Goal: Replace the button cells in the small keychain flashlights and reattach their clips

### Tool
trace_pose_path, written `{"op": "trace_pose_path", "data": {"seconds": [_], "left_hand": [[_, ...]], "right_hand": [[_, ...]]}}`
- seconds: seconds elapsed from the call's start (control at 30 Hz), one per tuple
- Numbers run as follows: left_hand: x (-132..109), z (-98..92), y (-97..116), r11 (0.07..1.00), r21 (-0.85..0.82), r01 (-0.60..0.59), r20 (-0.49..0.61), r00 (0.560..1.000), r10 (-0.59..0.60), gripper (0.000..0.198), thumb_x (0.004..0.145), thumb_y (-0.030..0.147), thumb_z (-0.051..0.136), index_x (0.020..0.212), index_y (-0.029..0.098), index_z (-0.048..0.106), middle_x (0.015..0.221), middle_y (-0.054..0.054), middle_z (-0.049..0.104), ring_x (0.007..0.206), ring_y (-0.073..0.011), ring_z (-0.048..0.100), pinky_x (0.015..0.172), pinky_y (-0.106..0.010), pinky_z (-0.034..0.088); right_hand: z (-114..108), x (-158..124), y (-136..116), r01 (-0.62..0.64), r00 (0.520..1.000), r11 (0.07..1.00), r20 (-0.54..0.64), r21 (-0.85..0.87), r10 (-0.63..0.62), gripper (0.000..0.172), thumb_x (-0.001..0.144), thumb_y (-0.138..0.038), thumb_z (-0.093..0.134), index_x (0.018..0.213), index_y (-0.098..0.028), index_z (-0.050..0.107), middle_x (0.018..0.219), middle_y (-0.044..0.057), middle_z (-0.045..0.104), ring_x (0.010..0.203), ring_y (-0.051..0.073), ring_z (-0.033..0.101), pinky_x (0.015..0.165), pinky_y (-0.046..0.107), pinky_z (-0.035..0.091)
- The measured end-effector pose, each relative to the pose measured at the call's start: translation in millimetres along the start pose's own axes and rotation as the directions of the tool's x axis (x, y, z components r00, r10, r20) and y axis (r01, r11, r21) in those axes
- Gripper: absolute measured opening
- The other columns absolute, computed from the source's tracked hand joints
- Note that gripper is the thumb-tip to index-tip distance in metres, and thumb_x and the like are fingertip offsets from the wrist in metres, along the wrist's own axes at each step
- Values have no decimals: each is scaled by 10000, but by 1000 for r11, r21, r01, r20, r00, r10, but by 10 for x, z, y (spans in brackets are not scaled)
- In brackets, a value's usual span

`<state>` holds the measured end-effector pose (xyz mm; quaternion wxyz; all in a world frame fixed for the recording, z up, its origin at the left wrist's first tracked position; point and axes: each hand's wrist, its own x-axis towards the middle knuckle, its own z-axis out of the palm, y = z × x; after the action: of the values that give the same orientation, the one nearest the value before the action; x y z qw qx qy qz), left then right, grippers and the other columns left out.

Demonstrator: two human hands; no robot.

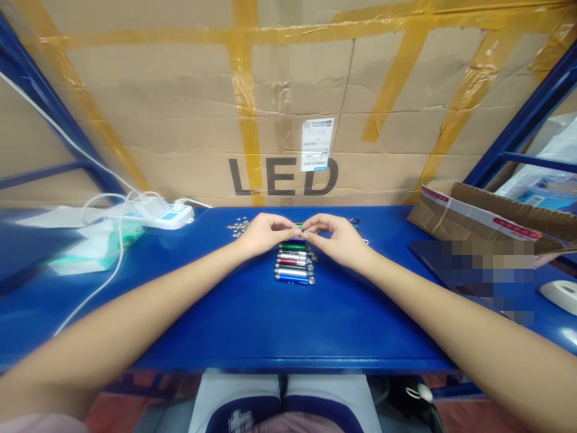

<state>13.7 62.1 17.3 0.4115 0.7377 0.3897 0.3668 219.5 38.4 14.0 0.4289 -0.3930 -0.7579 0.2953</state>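
My left hand (265,233) and my right hand (338,239) meet above the middle of the table, thumbs and fingertips pinched together. Whatever sits between the fingertips is too small to make out. Just below them, several slim metal mini flashlights (294,272) lie side by side in a column, coloured blue, silver, black, red and green. Part of that column is hidden under the hands. Beside my left hand is a scatter of small shiny button cells (238,227). Behind my right hand, dark and green pieces (354,222) show only in part.
The blue table (288,337) backs onto a large taped cardboard box (189,120). A white power strip (166,216) with cables and a tissue pack (94,246) stand left. An open carton (473,210), a blurred-out dark flat item and a white rounded object (561,296) are right.
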Motion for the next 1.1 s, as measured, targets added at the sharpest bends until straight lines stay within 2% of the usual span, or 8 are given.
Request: {"op": "trace_pose_path", "data": {"seconds": [0.13,0.27,0.37,0.43,0.57,0.73,0.9,1.1], "left_hand": [[13,-7,-11,999,35,-10,43,999,9,275,749,393,790,902,165,778,948,-84,793,918,-210,731,886,-353,560],[68,-146,7,982,189,6,-7,1000,-4,266,760,391,755,904,169,780,902,-70,788,848,-203,720,810,-328,559],[112,-349,-10,897,437,67,-62,997,-44,212,766,359,707,858,186,788,880,-52,783,841,-208,708,792,-316,543],[129,-473,-58,801,584,130,-116,990,-77,195,768,347,671,827,205,790,879,-38,780,818,-206,701,751,-302,533],[137,-586,-200,729,664,168,-147,985,-93,141,733,271,649,738,203,772,824,-39,768,739,-207,683,677,-293,507],[135,-579,-296,673,727,137,-156,987,-32,114,726,235,636,698,195,738,777,-54,735,697,-216,651,688,-321,507],[124,-517,-235,645,763,32,-126,987,100,134,762,223,635,810,187,755,897,-86,718,895,-262,647,855,-389,511],[53,-194,-105,764,603,-230,54,967,249,238,923,358,577,969,209,757,1001,-54,739,930,-203,662,875,-360,516]], "right_hand": [[-10,5,12,19,998,1000,55,21,-20,131,835,-239,639,956,-191,644,878,51,749,834,190,712,780,326,560],[-154,31,2,34,999,958,40,-285,-23,156,814,-168,608,957,-191,666,905,48,738,817,194,679,768,321,528],[-333,62,7,-15,990,840,112,-543,90,146,753,-113,617,852,-189,692,948,56,723,814,197,654,756,307,501],[-432,76,26,-57,966,787,165,-615,199,191,748,-141,639,917,-196,707,984,60,713,845,207,654,740,299,496],[-498,82,77,-57,934,731,223,-680,280,225,775,-234,672,994,-200,708,1025,75,694,882,221,652,744,302,494],[-406,76,93,-51,912,746,273,-664,305,104,816,-187,650,915,-189,684,882,51,710,766,185,646,663,275,477],[-341,69,114,-57,936,783,241,-619,258,123,816,-109,624,893,-192,671,831,37,722,722,168,651,641,260,475],[-327,77,184,-38,952,803,222,-595,210,138,818,-96,605,873,-200,676,792,27,721,692,170,654,649,271,484]]}}
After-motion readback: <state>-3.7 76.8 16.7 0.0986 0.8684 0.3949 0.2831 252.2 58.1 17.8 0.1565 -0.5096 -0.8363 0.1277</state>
